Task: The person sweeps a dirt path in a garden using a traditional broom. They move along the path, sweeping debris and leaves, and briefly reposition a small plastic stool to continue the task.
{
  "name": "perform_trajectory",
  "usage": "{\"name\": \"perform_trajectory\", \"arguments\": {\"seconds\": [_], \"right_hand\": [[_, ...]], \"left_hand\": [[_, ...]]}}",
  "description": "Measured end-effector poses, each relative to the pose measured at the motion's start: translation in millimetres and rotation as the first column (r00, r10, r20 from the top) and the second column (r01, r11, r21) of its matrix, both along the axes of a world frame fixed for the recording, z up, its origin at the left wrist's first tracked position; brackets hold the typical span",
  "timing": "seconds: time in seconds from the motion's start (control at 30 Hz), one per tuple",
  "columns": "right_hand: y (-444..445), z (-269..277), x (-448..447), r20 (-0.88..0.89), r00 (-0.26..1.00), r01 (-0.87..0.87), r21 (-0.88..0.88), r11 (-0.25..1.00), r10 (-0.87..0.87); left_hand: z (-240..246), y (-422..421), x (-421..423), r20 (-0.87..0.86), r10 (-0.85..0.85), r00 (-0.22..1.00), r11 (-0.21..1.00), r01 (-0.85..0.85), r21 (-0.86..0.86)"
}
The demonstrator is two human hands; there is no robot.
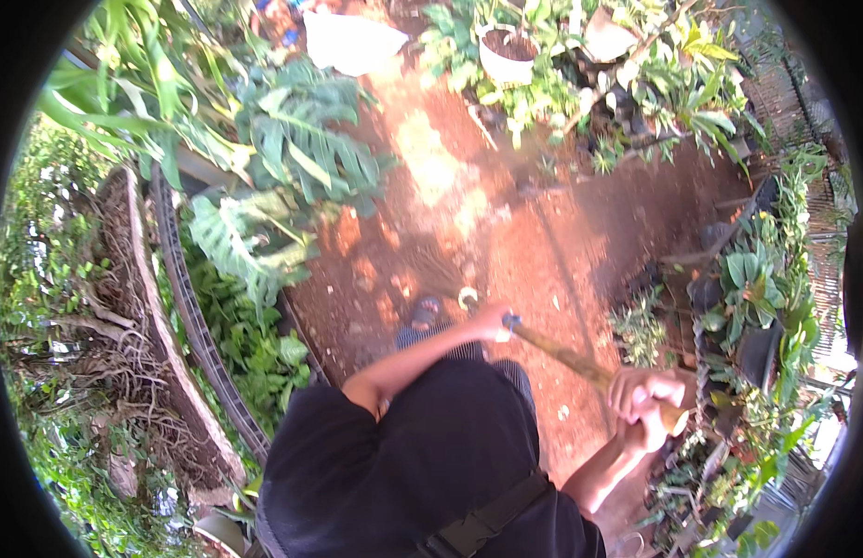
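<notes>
Both of my hands grip a long wooden or bamboo pole, the handle of a stick broom [431,268]. Its thin dark bristles rest on the reddish ground ahead of my sandalled foot, below a pale ring. My left hand [493,323] closes round the handle [560,354] low down, beside a blue band. Near the handle's upper end, at the right, my right hand [646,401] is wrapped about it. The pole slants from upper left to lower right across the front of my body.
Monstera leaves [316,132] overhang the path [438,160] on the left, above a curved planter rim [187,300]. A white pot [506,56] stands among plants at the top. Potted plants [752,279] line the right side. A white object [351,42] lies at the path's far end.
</notes>
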State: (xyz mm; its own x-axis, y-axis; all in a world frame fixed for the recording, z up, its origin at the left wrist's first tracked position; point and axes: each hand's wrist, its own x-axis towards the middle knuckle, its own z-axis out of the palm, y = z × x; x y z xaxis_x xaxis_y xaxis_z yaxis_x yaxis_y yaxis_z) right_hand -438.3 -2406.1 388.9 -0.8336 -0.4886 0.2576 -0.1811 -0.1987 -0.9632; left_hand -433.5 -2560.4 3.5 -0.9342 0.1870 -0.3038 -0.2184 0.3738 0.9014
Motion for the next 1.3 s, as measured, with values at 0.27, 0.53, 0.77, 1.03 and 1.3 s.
{"name": "perform_trajectory", "arguments": {"seconds": [0.27,0.53,0.77,1.03,1.3], "right_hand": [[42,-13,-7,-0.096,0.989,-0.120,-0.070,0.990,0.113],[182,-56,-13,0.054,0.993,-0.106,0.016,0.994,0.105],[305,-36,-1,-0.175,0.962,-0.195,0.107,0.975,0.212],[359,10,-13,-0.211,0.955,-0.253,-0.213,0.944,0.208],[279,-58,-19,-0.056,0.865,-0.501,-0.048,0.864,0.498]], "left_hand": [[-3,12,4,-0.047,-0.043,0.998,0.998,0.045,0.044],[-54,147,4,-0.100,0.119,0.988,0.993,-0.121,-0.008],[-74,260,-15,-0.031,0.051,0.998,0.998,-0.053,-0.044],[41,273,4,-0.265,-0.019,0.964,0.978,-0.038,-0.207],[8,112,102,-0.076,0.285,0.956,0.820,-0.283,-0.498]]}}
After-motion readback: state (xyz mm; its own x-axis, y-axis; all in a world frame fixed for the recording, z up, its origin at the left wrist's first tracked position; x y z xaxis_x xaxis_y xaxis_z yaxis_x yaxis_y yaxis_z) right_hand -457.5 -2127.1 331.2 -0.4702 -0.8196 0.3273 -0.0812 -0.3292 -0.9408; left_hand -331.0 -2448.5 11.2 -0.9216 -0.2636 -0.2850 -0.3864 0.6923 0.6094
